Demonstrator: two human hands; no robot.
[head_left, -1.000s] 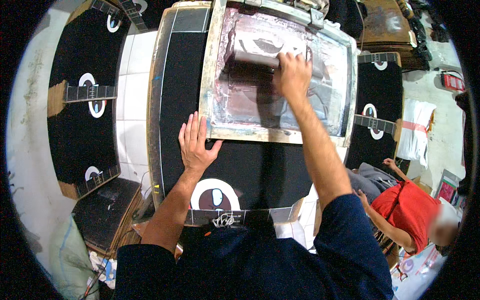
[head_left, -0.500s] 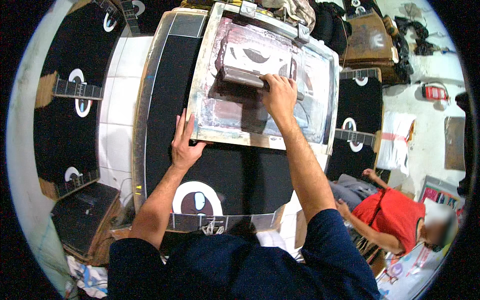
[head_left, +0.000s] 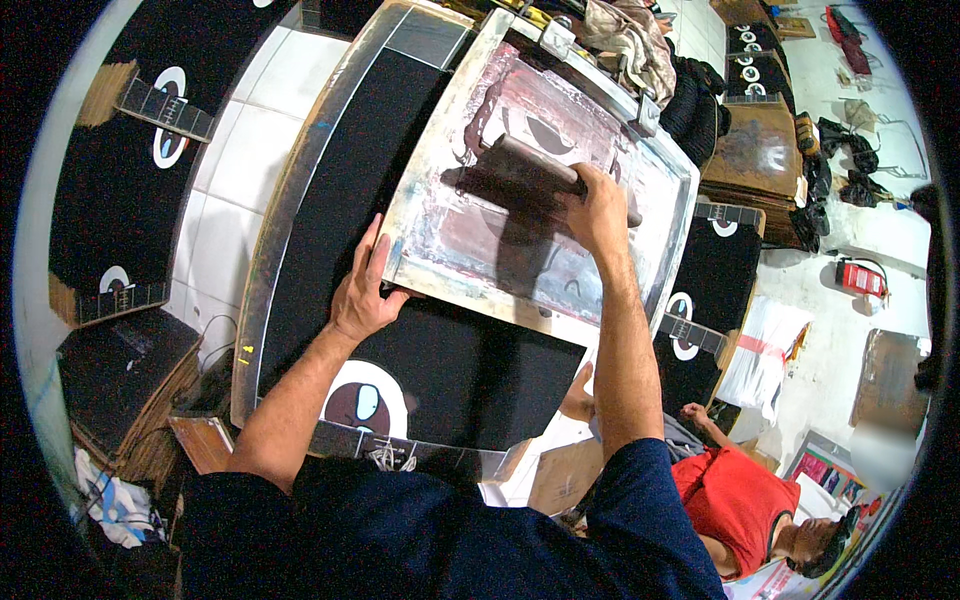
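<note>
My right hand (head_left: pixel 598 215) is closed around the bar-shaped handle of a squeegee (head_left: pixel 535 160), which lies across the middle of a screen-printing frame (head_left: pixel 555 326). Reddish-brown and whitish ink smears the mesh, and part of an eye-shaped design shows beyond the squeegee. At the frame's near left corner, my left hand (head_left: pixel 365 290) grips the edge, with fingers along its left side and the thumb at the near edge. Under the frame, black fabric (head_left: pixel 490 375) is spread on a board; a printed cartoon eye (head_left: pixel 365 398) shows nearest me.
Metal clamps (head_left: pixel 555 40) sit along the frame's far edge, with crumpled cloth (head_left: pixel 625 45) behind. More black printed panels (head_left: pixel 120 215) lie left and right. A person in a red top (head_left: pixel 735 510) is at lower right. A fire extinguisher (head_left: pixel 862 280) stands at far right.
The whole view has turned, so the frame appears tilted and further right. The white area around the eye design on the mesh now looks darker and pinkish. Both hands keep their holds.
</note>
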